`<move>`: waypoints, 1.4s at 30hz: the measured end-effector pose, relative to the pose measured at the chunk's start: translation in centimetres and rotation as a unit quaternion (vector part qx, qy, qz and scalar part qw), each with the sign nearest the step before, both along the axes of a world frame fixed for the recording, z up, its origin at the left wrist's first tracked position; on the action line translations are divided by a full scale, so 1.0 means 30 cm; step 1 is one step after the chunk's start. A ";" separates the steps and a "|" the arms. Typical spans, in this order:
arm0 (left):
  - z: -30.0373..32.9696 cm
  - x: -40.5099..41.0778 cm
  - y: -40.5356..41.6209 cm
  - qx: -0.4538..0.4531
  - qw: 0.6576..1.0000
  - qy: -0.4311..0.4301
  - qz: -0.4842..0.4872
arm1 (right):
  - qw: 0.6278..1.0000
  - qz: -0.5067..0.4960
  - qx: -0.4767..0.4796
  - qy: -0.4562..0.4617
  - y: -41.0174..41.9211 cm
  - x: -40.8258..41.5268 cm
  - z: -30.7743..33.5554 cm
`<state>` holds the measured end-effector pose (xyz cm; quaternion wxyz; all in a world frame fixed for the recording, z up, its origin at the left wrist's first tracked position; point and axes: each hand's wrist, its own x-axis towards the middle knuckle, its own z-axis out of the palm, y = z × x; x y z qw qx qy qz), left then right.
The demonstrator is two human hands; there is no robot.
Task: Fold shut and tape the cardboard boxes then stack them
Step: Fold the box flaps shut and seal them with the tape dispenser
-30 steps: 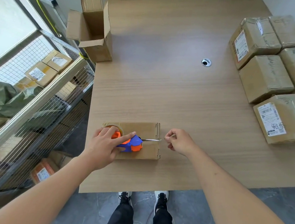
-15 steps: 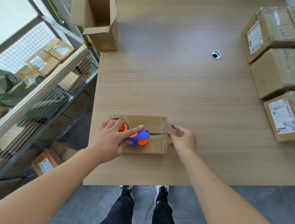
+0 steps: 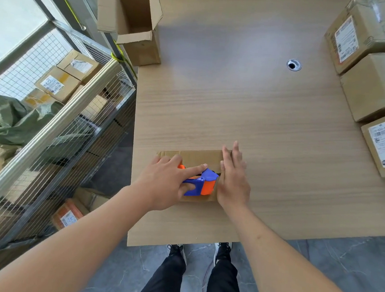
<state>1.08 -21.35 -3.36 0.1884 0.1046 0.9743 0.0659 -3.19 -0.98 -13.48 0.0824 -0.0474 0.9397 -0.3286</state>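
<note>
Your left hand [image 3: 167, 183] grips the blue and orange plastic tape dispenser [image 3: 201, 185], fingers curled round its handle and the index finger stretched along its top. The dispenser sits on the top face of the small flat brown cardboard box [image 3: 197, 158], which lies closed on the light wooden table [image 3: 248, 108] near its front edge, at the left corner. The cutter end of the dispenser points right and lies close to the box's right edge.

Your right hand [image 3: 232, 179] is flat and wide, fingers straight and together, held on edge against the right end of the box, just beside the dispenser's nose. Whether the palm presses tape down onto that end you cannot tell from this view.

At the far left corner of the table stands a taller brown cardboard box with its flaps open [image 3: 137, 22]. Along the right edge sits a group of closed brown cardboard parcels with white printed labels [image 3: 379, 69], touching one another, well apart from the box under your hands. A round metal cable hole [image 3: 293, 64] shows in the table top between the two groups.

To the left of the table stands a wire mesh cage trolley [image 3: 56, 120] holding more labelled cardboard parcels and a crumpled green sack [image 3: 5, 115]. Your black trousers and black shoes show below the table edge on the grey floor.
</note>
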 end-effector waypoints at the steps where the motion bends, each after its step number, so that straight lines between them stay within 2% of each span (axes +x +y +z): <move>1: 0.012 -0.010 -0.015 0.005 1.000 -0.014 0.000 | 1.000 0.002 0.009 -0.001 0.000 -0.002 0.001; 9: 0.057 -0.005 -0.310 0.047 0.985 -0.160 0.044 | 0.999 0.003 0.041 -0.006 -0.009 0.001 0.017; 13: 0.024 0.028 -0.487 0.080 0.967 -0.223 0.097 | 0.998 -0.005 0.060 0.000 -0.013 0.002 0.011; 16: -0.022 0.033 -0.518 0.108 0.954 -0.255 0.118 | 0.997 0.002 0.076 0.004 -0.011 -0.001 0.002; 20: -0.056 0.035 -0.517 0.149 0.943 -0.261 0.143 | 0.990 -0.001 0.141 0.025 -0.022 0.000 0.007; 22: -0.065 0.045 -0.519 0.158 0.941 -0.258 0.149 | 0.979 -0.023 0.191 0.072 -0.041 0.010 0.032; 25: -0.074 0.059 -0.472 0.198 0.930 -0.261 0.170 | 0.968 -0.019 0.202 0.145 -0.098 0.053 0.075; 30: -0.116 0.088 -0.345 0.281 0.897 -0.280 0.196 | 0.973 0.090 0.203 0.053 -0.185 0.133 0.069; 36: -0.150 0.114 -0.344 0.342 0.872 -0.286 0.202 | 0.961 0.151 0.202 0.111 -0.190 0.059 0.029; 42: -0.169 0.118 -0.377 0.401 0.837 -0.306 0.213 | 0.963 0.142 0.181 0.139 -0.183 0.037 0.001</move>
